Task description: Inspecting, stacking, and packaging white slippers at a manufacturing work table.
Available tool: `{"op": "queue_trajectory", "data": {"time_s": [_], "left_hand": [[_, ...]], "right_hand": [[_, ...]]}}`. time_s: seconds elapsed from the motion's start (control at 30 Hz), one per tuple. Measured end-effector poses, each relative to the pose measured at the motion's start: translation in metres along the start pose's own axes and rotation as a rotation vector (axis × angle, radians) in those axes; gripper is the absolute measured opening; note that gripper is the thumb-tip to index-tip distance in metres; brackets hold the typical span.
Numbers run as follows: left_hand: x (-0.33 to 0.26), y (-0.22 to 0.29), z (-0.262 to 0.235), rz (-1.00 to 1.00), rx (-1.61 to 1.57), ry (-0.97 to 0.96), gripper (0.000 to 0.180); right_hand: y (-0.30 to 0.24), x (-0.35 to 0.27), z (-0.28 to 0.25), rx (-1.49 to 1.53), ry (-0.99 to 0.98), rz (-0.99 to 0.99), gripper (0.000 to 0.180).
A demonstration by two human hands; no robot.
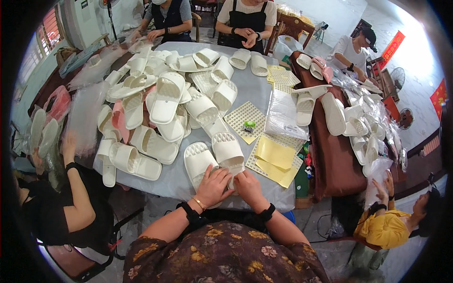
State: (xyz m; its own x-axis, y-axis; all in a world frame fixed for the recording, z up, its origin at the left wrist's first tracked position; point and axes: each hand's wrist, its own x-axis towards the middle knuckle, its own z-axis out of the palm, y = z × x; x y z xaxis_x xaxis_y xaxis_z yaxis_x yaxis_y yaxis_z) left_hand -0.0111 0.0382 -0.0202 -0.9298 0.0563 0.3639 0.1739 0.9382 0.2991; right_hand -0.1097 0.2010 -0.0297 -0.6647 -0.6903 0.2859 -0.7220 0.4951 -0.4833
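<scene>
A pair of white slippers with quilted-looking straps lies at the table's near edge: the left slipper [198, 159] and the right slipper [228, 150]. My left hand [212, 187] reaches over the sole ends, fingers and thumb around the heel part of the right slipper. At that slipper's right edge my right hand [249, 188] has its fingers curled in, pinching near the heel. Between the hands the heel is mostly covered, so any small item there is hidden. A big heap of white slippers [169, 98] rises just beyond, with a few pink ones [119, 118] among them.
Right of my hands lie sticker sheets [240, 118], yellow backing paper [273, 153], a small green-and-dark item [248, 126] and a clear plastic packet [285, 115]. More slippers [334, 113] rest on the brown surface [332, 162]. Several people sit around, one close at left handling bags.
</scene>
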Motion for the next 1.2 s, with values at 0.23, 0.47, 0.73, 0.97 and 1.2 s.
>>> {"op": "queue_trajectory", "data": {"time_s": [0.23,0.47,0.73,0.97,1.2], "left_hand": [[-0.007,0.006,0.007,-0.021,-0.001,0.02,0.051],[-0.006,-0.001,0.016,-0.011,-0.016,0.031,0.053],[0.003,-0.006,0.013,-0.019,-0.013,0.075,0.053],[-0.004,0.0,0.013,-0.043,-0.038,0.059,0.052],[-0.005,0.002,0.011,-0.035,-0.029,0.091,0.049]], "right_hand": [[0.0,-0.009,0.008,-0.033,0.045,-0.001,0.007],[0.003,-0.002,0.01,-0.065,0.031,-0.002,0.008],[0.018,0.03,-0.013,0.302,0.081,0.172,0.007],[0.016,0.043,-0.016,0.165,-0.127,0.055,0.008],[0.007,0.041,-0.012,0.005,-0.159,0.018,0.008]]}}
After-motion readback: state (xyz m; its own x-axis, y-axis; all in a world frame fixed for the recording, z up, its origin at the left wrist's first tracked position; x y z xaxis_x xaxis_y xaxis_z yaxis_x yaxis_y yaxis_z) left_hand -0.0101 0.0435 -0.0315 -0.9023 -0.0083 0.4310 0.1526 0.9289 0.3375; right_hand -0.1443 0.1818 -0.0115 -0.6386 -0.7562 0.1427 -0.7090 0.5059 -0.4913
